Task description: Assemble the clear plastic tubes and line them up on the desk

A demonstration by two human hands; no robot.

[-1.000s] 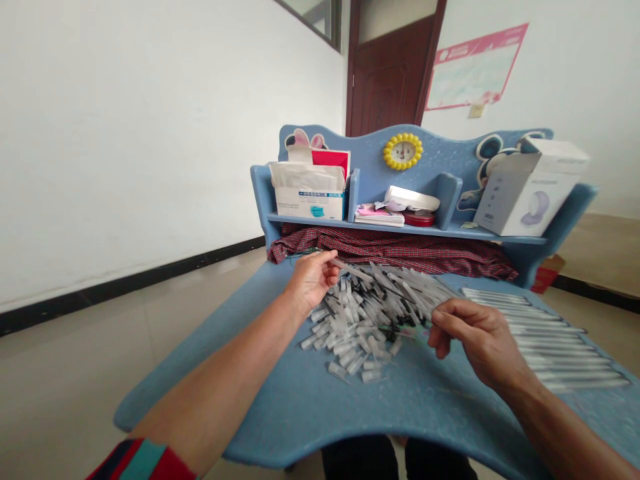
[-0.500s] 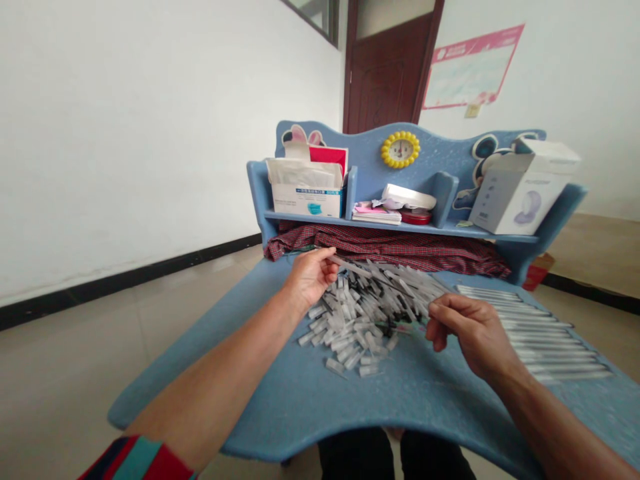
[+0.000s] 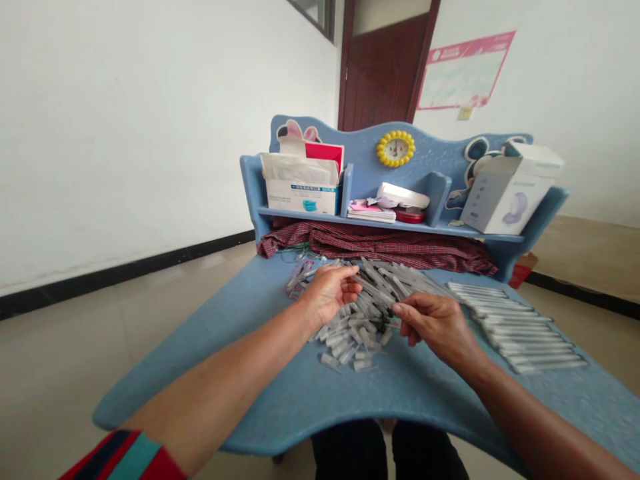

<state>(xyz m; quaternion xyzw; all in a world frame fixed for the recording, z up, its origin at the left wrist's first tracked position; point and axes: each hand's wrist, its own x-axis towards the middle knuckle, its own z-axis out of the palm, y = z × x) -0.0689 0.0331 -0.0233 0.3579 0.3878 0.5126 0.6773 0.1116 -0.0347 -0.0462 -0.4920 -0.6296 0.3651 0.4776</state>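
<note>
Clear pen barrel [image 3: 377, 292], slim and translucent, held aslant between two bare hands, over the middle of a blue desk [image 3: 280, 407]. Edges blurred against the clutter behind it.

Left hand [image 3: 330, 293]: thumb and forefinger pinched narrow on the barrel's far end, the other fingers curled loosely towards the palm. Striped cuff [image 3: 125, 457] at the elbow, in red, dark blue and teal.

Right hand [image 3: 440, 327]: thumb and forefinger closed on the near end, remaining fingers folded under. Exact contact of the fingertips too soft to make out.

Beneath and beyond the hands, a loose heap of pen parts [image 3: 345, 337]: short frosted caps towards the near side, longer translucent tubes towards the far side, black pieces mixed among them. Just beyond the left wrist, a purple-printed packet [image 3: 299, 277], partly hidden.

To the right of the right hand, apart from the heap, a row of pens [image 3: 525, 327] laid side by side, dark at the ends.

Behind the heap, red plaid cloth [image 3: 400, 247] bunched under the shelf. On the shelf: face-mask box [image 3: 300, 199] at left, stacked papers [image 3: 371, 215] and red round tin [image 3: 410, 216] mid-shelf, white carton [image 3: 510, 190] at right. Yellow-rimmed clock [image 3: 395, 149] on the backboard.
</note>
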